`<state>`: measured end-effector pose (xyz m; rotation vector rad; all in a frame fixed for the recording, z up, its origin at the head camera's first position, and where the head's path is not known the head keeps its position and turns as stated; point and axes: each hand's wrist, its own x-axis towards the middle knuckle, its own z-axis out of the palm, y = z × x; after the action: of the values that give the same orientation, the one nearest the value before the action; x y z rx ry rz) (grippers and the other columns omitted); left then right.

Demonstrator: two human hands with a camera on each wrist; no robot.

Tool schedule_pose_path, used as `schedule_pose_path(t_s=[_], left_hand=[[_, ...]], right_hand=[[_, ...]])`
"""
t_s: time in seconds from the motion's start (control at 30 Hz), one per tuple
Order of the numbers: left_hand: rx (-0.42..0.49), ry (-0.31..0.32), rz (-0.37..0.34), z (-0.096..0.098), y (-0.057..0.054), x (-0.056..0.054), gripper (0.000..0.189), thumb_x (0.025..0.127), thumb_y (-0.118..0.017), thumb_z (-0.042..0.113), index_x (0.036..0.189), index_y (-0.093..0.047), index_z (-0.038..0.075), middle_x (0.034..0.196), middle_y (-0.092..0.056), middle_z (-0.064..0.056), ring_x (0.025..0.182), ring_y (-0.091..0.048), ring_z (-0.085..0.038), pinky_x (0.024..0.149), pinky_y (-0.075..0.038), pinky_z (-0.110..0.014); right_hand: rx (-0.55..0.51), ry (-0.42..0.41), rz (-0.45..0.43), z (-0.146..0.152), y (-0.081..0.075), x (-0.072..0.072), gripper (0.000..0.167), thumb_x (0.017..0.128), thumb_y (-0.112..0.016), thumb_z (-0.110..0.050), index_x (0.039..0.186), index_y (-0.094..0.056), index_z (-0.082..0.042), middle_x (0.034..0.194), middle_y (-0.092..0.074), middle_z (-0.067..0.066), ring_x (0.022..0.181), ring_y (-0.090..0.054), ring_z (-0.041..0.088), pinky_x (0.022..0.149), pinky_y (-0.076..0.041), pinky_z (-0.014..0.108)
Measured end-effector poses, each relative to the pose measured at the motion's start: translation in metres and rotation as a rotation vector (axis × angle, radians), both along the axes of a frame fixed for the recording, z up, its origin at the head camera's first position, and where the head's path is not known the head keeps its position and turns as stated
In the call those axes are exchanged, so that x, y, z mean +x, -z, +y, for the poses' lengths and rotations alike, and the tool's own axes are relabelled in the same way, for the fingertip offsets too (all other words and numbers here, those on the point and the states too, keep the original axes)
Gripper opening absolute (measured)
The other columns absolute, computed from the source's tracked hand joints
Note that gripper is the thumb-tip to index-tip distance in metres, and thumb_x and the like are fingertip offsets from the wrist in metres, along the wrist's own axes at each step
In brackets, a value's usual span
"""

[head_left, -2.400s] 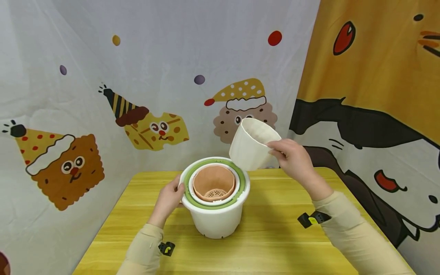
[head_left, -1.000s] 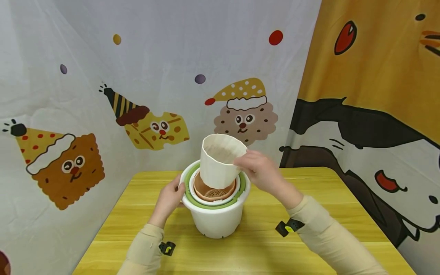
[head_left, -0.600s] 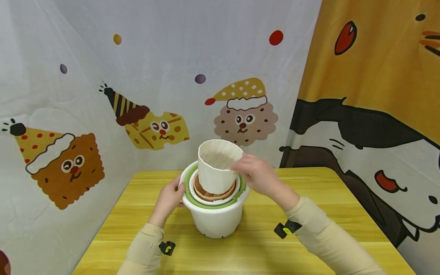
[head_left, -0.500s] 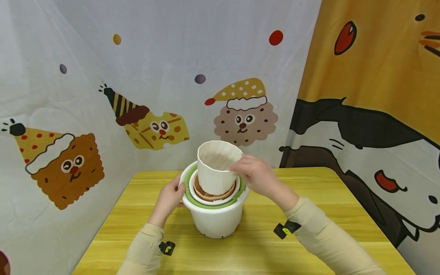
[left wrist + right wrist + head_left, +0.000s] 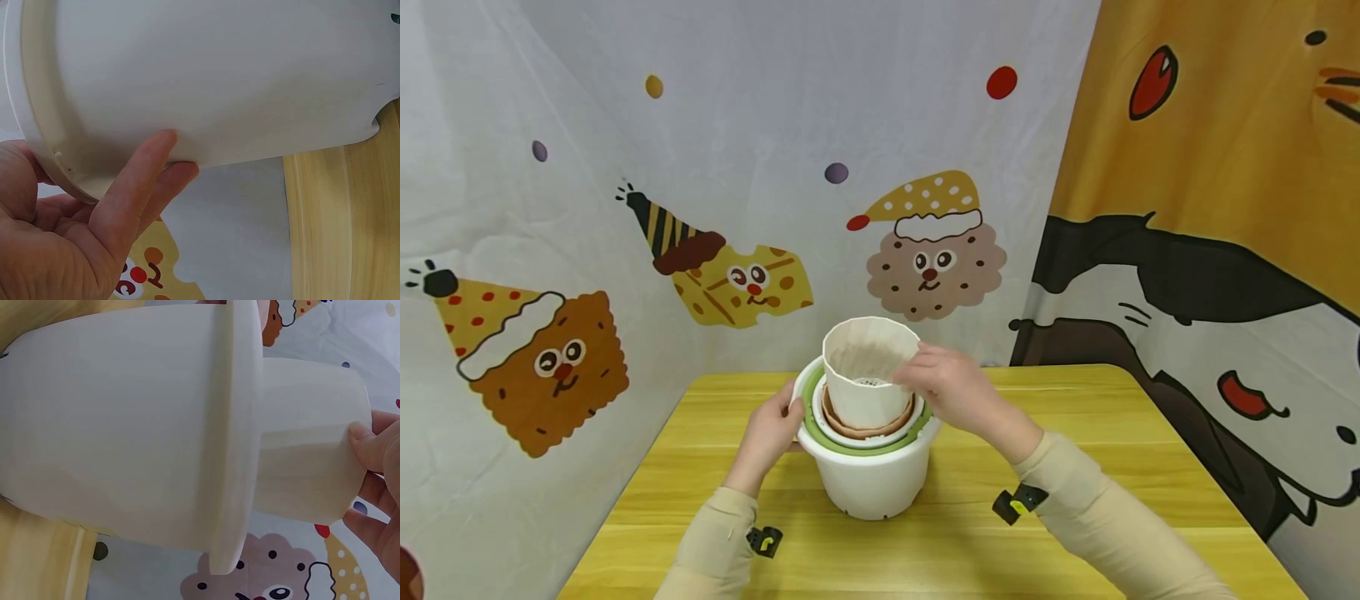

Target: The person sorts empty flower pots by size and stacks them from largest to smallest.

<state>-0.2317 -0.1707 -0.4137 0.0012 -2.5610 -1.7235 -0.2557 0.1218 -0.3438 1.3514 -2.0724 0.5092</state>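
A large white flower pot (image 5: 874,487) stands on the table with smaller pots nested in it: a green one (image 5: 868,451), a white one (image 5: 827,429) and a terracotta-coloured one (image 5: 831,416). My left hand (image 5: 767,433) grips the large pot's rim at its left side; in the left wrist view its fingers lie along the outer wall. My right hand (image 5: 951,390) pinches the rim of a small cream-white pot (image 5: 867,405), thumb outside. That pot's lower part sits inside the terracotta pot, hidden there, while its upper part stands above the stack. Holes show in its bottom.
The yellow wood-grain table (image 5: 1045,533) extends around the pots. Behind it hangs a white cloth (image 5: 760,100) with cartoon prints, and an orange printed cloth (image 5: 1217,150) hangs at the right.
The right hand has brought the small cream-white pot from the right over the stack, turned it upright and lowered it into the terracotta pot. The left hand has kept its grip on the rim.
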Motion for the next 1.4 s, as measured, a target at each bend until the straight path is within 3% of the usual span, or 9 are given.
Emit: schedule_pose_path(t_s=[0.33,0.83,1.07,1.4], left_hand=[[0.0,-0.008,-0.006,0.0,0.0,0.001,0.054,0.102,-0.047,0.02,0.154,-0.036,0.01,0.137,-0.053,-0.028,0.085,-0.067,-0.025,0.06,-0.063,-0.034],[-0.004,-0.014,0.013,0.0,0.002,-0.001,0.051,0.101,-0.047,0.016,0.151,-0.043,0.011,0.124,-0.06,-0.028,0.08,-0.067,-0.024,0.059,-0.063,-0.037],[-0.01,-0.015,0.009,0.0,0.002,0.0,0.052,0.101,-0.047,0.018,0.153,-0.039,0.01,0.131,-0.057,-0.028,0.084,-0.067,-0.024,0.061,-0.063,-0.037],[-0.004,-0.017,0.001,0.0,0.001,0.001,0.053,0.102,-0.047,0.019,0.153,-0.038,0.009,0.135,-0.054,-0.028,0.085,-0.067,-0.025,0.061,-0.063,-0.036]], right_hand=[[0.009,-0.001,0.021,-0.005,0.009,-0.001,0.033,0.075,-0.074,0.016,0.097,-0.077,-0.008,0.092,-0.073,0.001,0.09,-0.067,0.017,0.101,-0.05,0.049],[0.054,0.008,-0.011,-0.008,0.023,-0.004,0.026,0.078,-0.076,0.01,0.095,-0.077,-0.01,0.093,-0.072,0.0,0.091,-0.066,0.016,0.101,-0.051,0.044],[0.077,0.027,-0.024,-0.009,0.025,-0.002,0.025,0.08,-0.076,0.008,0.095,-0.078,-0.012,0.091,-0.072,-0.002,0.089,-0.066,0.015,0.098,-0.053,0.04],[0.1,0.013,-0.031,-0.007,0.025,-0.001,0.026,0.08,-0.076,0.008,0.097,-0.078,-0.012,0.092,-0.072,-0.004,0.088,-0.064,0.013,0.076,-0.057,0.024]])
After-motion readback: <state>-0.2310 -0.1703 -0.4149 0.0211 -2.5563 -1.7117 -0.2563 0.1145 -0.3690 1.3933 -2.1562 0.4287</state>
